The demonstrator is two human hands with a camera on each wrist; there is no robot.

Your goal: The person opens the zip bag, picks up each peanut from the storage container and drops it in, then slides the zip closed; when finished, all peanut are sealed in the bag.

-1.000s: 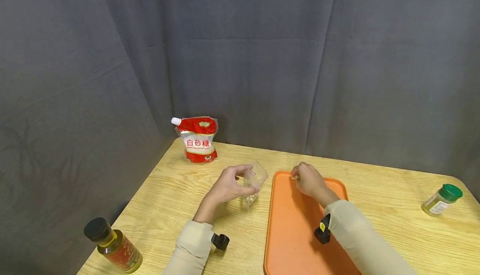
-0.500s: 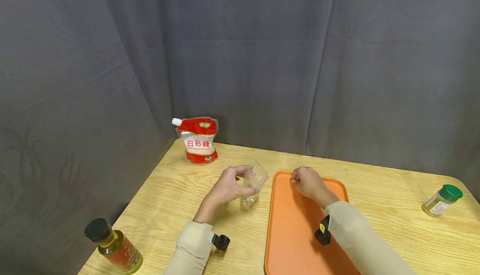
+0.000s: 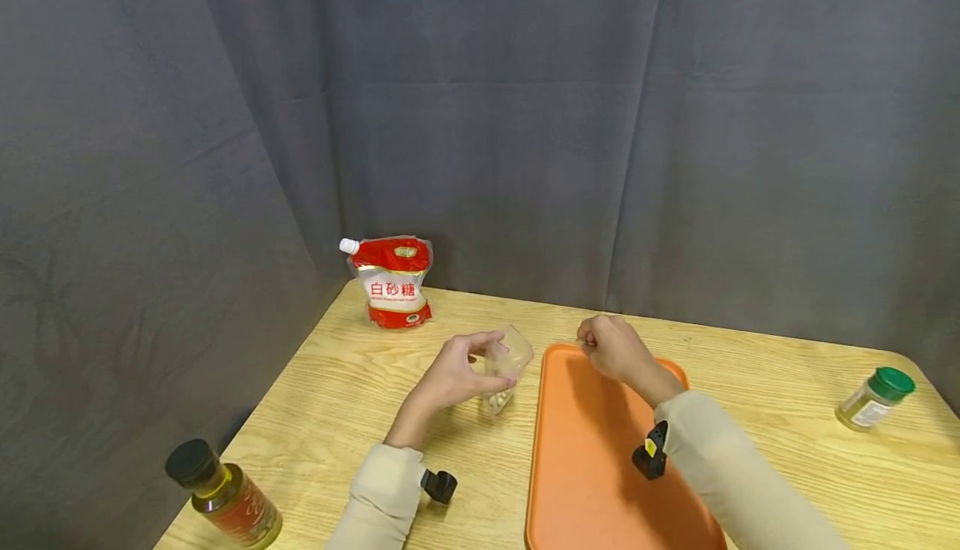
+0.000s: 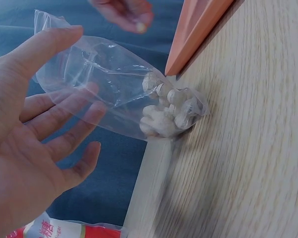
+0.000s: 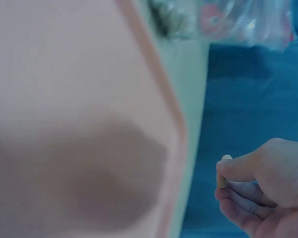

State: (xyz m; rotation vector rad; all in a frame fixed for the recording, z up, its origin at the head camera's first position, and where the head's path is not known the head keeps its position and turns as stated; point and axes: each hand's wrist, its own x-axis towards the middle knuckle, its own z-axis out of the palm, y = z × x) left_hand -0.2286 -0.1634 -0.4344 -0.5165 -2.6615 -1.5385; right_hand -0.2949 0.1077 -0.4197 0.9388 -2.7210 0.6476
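Observation:
A clear plastic bag [image 4: 121,74] stands on the wooden table, several unshelled peanuts [image 4: 164,116] gathered at its bottom. My left hand [image 3: 459,373] holds the bag near its top, thumb on one side and fingers on the other, keeping it spread wide. Above the far edge of the orange tray [image 3: 577,450], my right hand [image 3: 618,354] pinches a single peanut [image 5: 222,180] between thumb and fingers, as the right wrist view shows. In the head view that peanut is almost hidden by the fingers.
A red-and-white sugar pouch [image 3: 392,283] stands at the back left. At the front left is a dark-capped bottle [image 3: 234,500], and on the far right a green-lidded spice jar [image 3: 873,400]. Grey curtains [image 3: 480,133] hang behind the table.
My right hand has lifted a little and shifted toward the tray's far edge, carrying the peanut. The left hand and the bag have stayed in place.

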